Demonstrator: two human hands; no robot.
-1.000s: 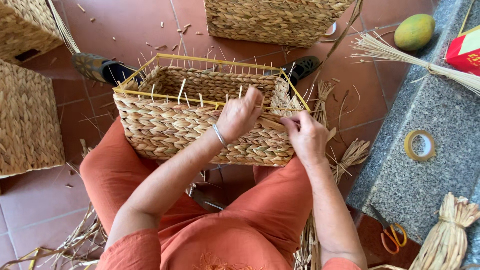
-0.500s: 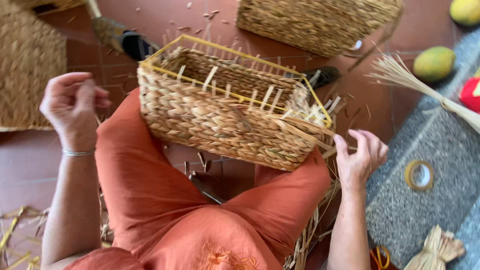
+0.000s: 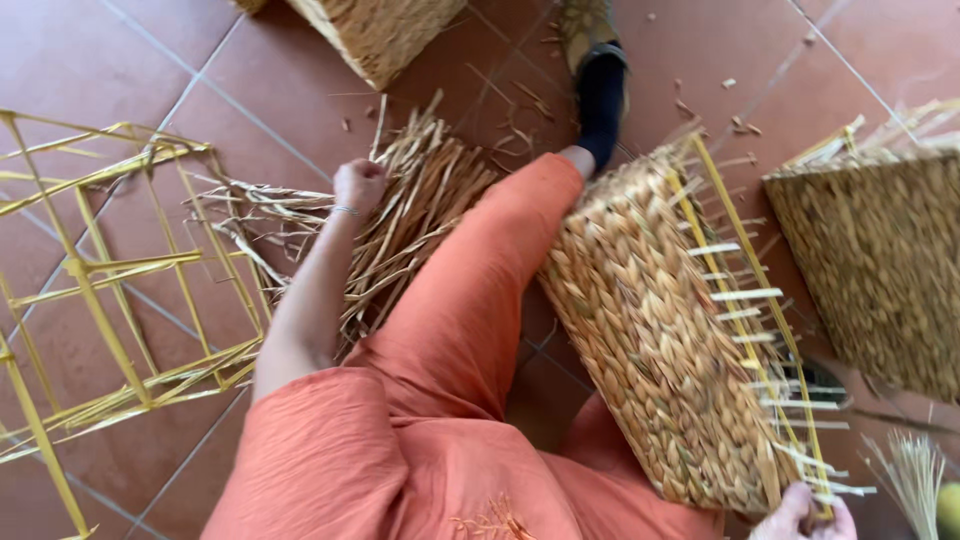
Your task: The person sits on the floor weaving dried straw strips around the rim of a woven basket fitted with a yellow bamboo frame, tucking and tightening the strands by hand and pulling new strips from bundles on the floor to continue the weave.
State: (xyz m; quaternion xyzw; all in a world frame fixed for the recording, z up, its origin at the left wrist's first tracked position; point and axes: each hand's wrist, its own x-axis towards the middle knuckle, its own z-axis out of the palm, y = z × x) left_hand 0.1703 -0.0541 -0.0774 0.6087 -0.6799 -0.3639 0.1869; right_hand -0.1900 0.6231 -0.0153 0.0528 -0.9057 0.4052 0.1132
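My left hand (image 3: 358,186) reaches out to the left and is closed on strands in a pile of dried straw (image 3: 415,215) lying on the floor. A half-woven basket (image 3: 660,330) with a yellow wire frame rests tilted against my legs in orange trousers (image 3: 470,300). Loose pale ends stick out along its rim. My right hand (image 3: 808,512) shows only at the bottom edge, fingers at the basket's lower rim corner.
An empty yellow wire frame (image 3: 110,290) stands on the red tile floor at the left. A finished woven basket (image 3: 880,260) sits at the right, another (image 3: 385,30) at the top. Thin straw stalks (image 3: 910,470) lie bottom right. My foot in a dark sock (image 3: 600,85) points up.
The view has swung left. My left hand went from the basket rim out to the straw pile on the floor. My right hand moved to the basket's lower corner.
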